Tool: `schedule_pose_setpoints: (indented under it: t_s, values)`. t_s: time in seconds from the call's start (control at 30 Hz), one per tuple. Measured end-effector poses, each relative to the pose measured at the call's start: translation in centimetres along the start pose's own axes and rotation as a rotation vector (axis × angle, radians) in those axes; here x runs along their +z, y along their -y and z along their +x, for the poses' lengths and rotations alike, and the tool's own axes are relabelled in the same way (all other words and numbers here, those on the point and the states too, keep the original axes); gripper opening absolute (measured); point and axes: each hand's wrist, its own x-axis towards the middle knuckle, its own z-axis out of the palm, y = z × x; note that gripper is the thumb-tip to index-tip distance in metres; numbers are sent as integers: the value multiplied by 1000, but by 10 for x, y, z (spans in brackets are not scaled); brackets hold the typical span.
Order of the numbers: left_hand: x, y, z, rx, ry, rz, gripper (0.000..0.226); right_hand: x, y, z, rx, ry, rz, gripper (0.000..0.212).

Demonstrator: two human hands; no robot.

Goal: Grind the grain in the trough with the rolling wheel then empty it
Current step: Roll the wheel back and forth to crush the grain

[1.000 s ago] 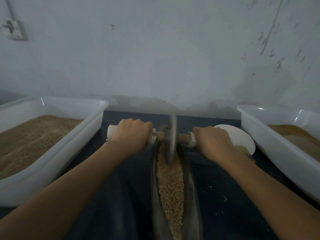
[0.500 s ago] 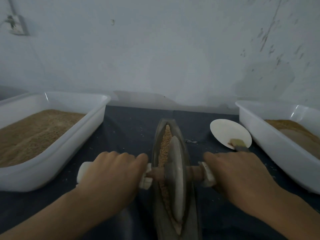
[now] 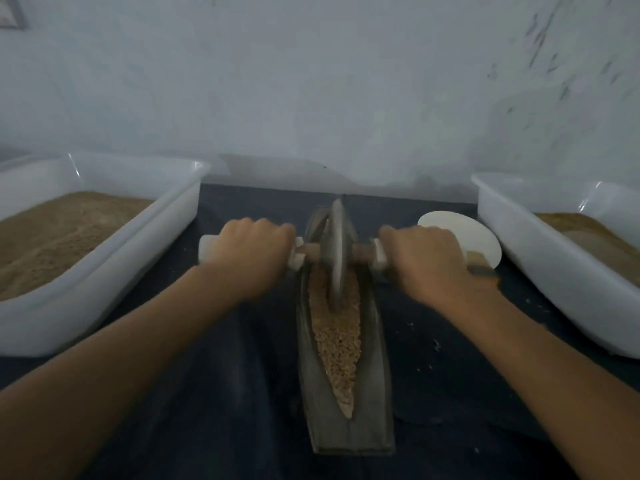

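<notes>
My left hand (image 3: 251, 256) is wrapped round the white left end of the wheel's handle and my right hand (image 3: 427, 261) grips the white right end. The grey metal rolling wheel (image 3: 336, 251) stands upright at the far end of the long dark boat-shaped trough (image 3: 375, 382). Tan grain (image 3: 337, 336) fills the groove nearer to me. White plastic tubs sit to either side, left tub (image 3: 114, 271) and right tub (image 3: 540, 258), both holding brown meal. A white round dish (image 3: 464, 233) lies behind my right hand.

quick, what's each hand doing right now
Left hand: closed around the left handle of the rolling wheel.
Right hand: closed around the wheel's right handle.
</notes>
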Motion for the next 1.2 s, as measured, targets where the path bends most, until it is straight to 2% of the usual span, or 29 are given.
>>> schedule_pose_setpoints:
  t_s: [0.07,0.13,0.17,0.2,0.27,0.37,0.47,0.6,0.7,0.83,0.93,1.03,1.13,1.2]
  values:
    - [-15,-7,-35,48,22,48,37,-13,3,-42,-90,-29,38,50]
    - [-39,-13,-67,183,-58,75,52,-31,5,-76,-150,-96,82,69]
    - [-48,-13,-78,237,-129,49,59,-36,4,-86,-158,-104,82,72]
    - [-55,-11,-87,260,-165,19,63,-40,3,-92,-159,-101,84,71]
    - [-60,-12,-93,219,-75,43,61,-46,2,-94,-160,-97,104,65]
    - [-34,-15,-77,89,-6,104,40,-34,3,-78,-161,-125,75,54]
    - [-6,-9,-39,-3,-31,85,29,-9,6,-33,-71,-100,-69,38]
    - [19,3,18,-82,-123,29,16,13,4,24,62,-128,-83,18]
    - [17,2,28,-73,-103,28,18,15,5,28,66,-112,-69,21]
    - [-6,-5,-26,21,-86,26,30,-6,7,-28,-29,-79,-15,33]
    - [-41,-15,-79,145,-178,8,43,-38,13,-84,-104,-222,43,48]
    - [-62,-15,-103,183,-247,-22,47,-55,11,-111,-116,-218,79,56]
    - [-56,-14,-100,156,-168,-35,50,-49,9,-106,-124,-180,100,55]
    - [-39,-15,-79,135,-57,55,50,-32,9,-87,-113,-161,91,50]
